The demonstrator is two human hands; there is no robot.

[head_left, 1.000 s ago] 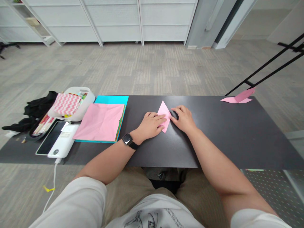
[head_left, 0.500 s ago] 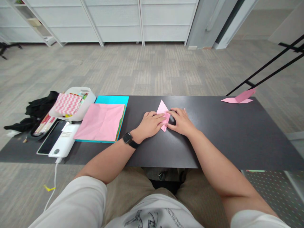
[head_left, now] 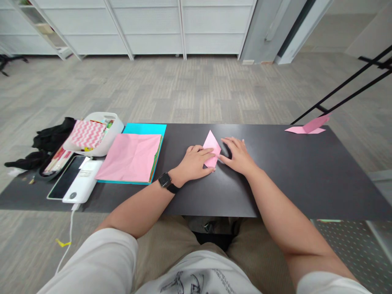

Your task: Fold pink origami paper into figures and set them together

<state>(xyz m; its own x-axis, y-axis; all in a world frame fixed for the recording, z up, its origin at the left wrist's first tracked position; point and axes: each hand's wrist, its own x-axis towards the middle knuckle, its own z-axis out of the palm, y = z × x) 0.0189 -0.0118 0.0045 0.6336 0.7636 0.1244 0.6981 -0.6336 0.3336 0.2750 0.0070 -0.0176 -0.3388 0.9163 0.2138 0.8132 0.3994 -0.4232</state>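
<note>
A folded piece of pink paper (head_left: 211,143), kite-shaped with its long point facing away from me, lies on the dark table. My left hand (head_left: 197,161) rests over its left side, fingers stretched across the paper and thumb near its lower tip. To the right, my right hand (head_left: 237,155) is held with fingers apart, the thumb at the paper's right corner. Whether that thumb touches the edge I cannot tell. The left fingers hide part of the paper.
At left, a stack of coloured paper with a pink sheet (head_left: 128,157) on top lies beside a white basket (head_left: 113,134). A white power bank (head_left: 82,181) and a phone (head_left: 69,177) sit nearer. A folded pink paper shape (head_left: 309,127) stands at the far right.
My right hand has moved slightly right, off the paper's face. The left thumb has spread toward the lower tip. The folded paper shows a wider kite outline now.
</note>
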